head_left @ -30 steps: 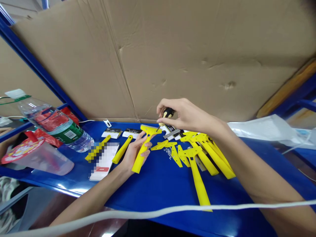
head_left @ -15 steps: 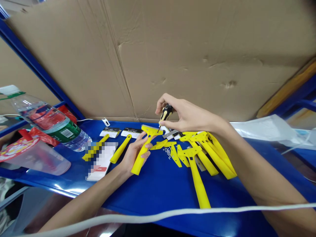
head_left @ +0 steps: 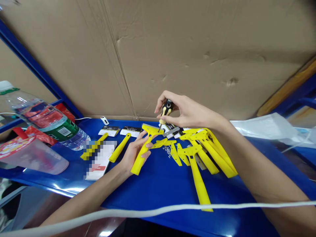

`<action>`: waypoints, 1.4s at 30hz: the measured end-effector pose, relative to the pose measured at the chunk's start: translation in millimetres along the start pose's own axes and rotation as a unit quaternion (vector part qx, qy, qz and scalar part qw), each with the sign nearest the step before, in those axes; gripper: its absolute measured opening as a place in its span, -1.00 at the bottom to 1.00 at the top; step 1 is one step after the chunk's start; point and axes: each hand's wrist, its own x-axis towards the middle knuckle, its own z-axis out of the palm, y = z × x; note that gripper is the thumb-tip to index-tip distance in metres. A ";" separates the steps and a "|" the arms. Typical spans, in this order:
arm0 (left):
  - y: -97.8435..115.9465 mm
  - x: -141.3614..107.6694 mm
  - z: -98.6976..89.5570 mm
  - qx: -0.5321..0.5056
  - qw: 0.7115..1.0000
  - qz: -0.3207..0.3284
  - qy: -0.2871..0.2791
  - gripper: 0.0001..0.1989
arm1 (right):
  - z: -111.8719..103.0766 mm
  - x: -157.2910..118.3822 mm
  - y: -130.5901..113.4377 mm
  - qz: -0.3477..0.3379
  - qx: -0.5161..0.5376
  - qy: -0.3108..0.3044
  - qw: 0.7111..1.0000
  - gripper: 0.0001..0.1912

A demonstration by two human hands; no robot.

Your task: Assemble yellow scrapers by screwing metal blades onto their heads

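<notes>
Left hand (head_left: 132,152): grips yellow scraper (head_left: 139,160).
Right hand (head_left: 184,108): grasps screwdriver (head_left: 167,107), tip at scraper head (head_left: 149,129).
Screwdriver angle: steeper than a second ago; likely better seated.

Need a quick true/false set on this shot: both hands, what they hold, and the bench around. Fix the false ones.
1. The left hand holds a yellow scraper by its handle. True.
2. The right hand holds a pair of pliers. False: it holds a screwdriver.
3. The screwdriver points down toward the yellow scraper. True.
4. The tabletop is bare brown wood. False: it is glossy blue.
5. The bottle on the left has no cap. False: a white cap is on it.
6. A white cable runs across the lower part of the view. True.
</notes>
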 end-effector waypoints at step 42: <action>-1.3 -2.4 5.7 0.004 1.000 -0.022 0.012 -0.51 | -11.1 -0.5 2.6 0.005 -0.013 0.008 1.000 -0.84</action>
